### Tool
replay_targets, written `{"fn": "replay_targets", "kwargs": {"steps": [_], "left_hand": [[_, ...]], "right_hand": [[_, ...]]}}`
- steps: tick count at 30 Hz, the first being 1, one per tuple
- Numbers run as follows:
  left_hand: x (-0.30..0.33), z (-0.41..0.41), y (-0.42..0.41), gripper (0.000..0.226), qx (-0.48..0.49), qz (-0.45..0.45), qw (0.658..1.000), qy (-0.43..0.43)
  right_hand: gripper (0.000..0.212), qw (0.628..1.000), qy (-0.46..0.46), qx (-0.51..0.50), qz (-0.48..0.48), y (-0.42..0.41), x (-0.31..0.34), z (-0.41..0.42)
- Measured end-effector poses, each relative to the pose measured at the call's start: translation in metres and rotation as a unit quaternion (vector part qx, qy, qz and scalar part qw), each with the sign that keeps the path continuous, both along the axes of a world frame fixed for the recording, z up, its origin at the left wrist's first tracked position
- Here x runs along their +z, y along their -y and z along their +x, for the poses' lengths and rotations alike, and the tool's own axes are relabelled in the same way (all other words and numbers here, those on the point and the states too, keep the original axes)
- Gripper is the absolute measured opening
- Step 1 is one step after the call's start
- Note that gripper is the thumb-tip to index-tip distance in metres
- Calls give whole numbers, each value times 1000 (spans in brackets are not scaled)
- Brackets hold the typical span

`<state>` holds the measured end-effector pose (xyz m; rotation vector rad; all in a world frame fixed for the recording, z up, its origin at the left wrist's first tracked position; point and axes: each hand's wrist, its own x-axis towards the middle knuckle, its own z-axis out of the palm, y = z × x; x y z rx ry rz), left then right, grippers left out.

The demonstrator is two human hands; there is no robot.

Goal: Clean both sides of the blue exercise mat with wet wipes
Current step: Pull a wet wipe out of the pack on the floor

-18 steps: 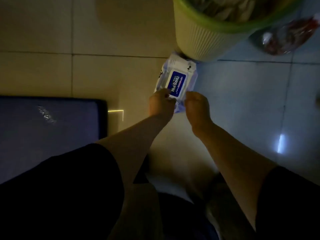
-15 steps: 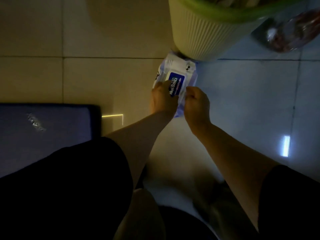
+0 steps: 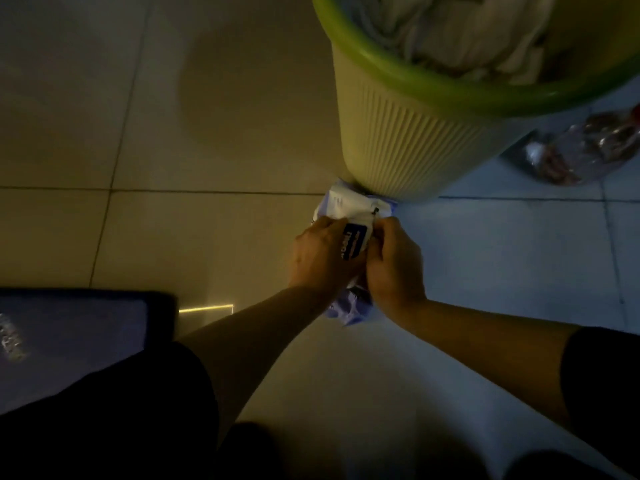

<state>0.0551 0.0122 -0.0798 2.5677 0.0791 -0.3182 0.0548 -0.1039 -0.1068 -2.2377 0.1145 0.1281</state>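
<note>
Your left hand [image 3: 320, 258] and right hand [image 3: 394, 263] both curl their fingers round the white, blue-labelled soft pack of wet wipes [image 3: 349, 216] on the tiled floor [image 3: 207, 220], touching the ribbed green-rimmed bin [image 3: 398, 147]. The blue exercise mat [image 3: 69, 337] lies by the floor's left edge.

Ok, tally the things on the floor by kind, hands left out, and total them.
Blue exercise mat: 1
White-and-blue wet-wipe pack: 1
Green-rimmed ribbed plastic bin: 1
Clear crinkled plastic bag: 1
Total: 4
</note>
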Motion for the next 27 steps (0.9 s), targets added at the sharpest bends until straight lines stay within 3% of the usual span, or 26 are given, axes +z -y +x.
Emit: {"fn": "replay_targets", "kwargs": {"steps": [6, 10, 15, 20, 27], "left_hand": [[7, 2, -18, 35, -45, -60, 997, -16], [13, -3, -30, 30, 2, -126, 991, -51], [12, -15, -47, 52, 61, -171, 983, -40], [7, -22, -48, 48, 89, -215, 971, -46], [-8, -25, -40, 33, 90, -162, 981, -51]], "right_hand": [[13, 999, 19, 20, -44, -9, 8, 6], [19, 997, -1, 37, -70, -8, 8, -1], [40, 979, 39, 104, -170, 0, 19, -7], [26, 958, 65, 155, -232, 4, 28, -4], [17, 943, 93, 204, -246, -3, 24, 0]]}}
